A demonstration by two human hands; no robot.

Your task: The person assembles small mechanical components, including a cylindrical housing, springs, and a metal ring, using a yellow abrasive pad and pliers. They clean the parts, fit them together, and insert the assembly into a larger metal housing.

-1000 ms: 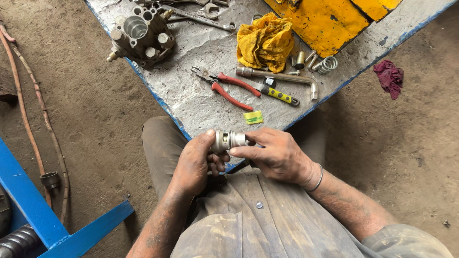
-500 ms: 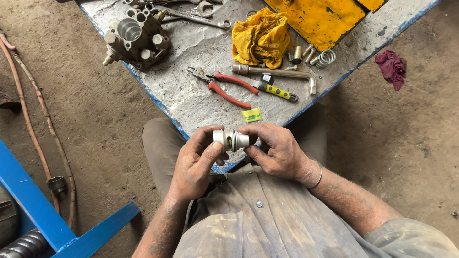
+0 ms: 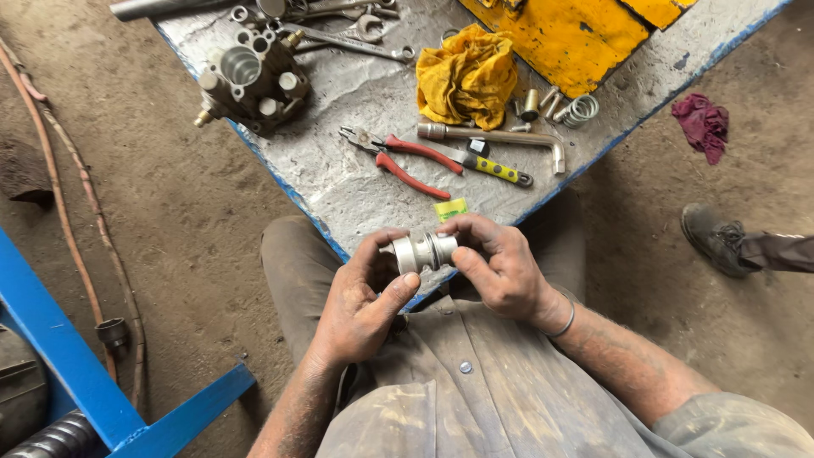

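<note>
On the grey, blue-edged table: a grey metal valve block at the far left, wrenches beyond it, a crumpled yellow rag beside a yellow painted panel, red-handled pliers, a yellow-handled screwdriver, a bent socket wrench and a small coil spring. Down on the dirt floor: a dark red rag, another person's worn shoe, a reddish hose and a blue metal frame.

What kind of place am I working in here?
Probably a repair workshop: a worn metal workbench on a dirt floor carries red-handled pliers, a machined valve body and an oily yellow rag.
</note>
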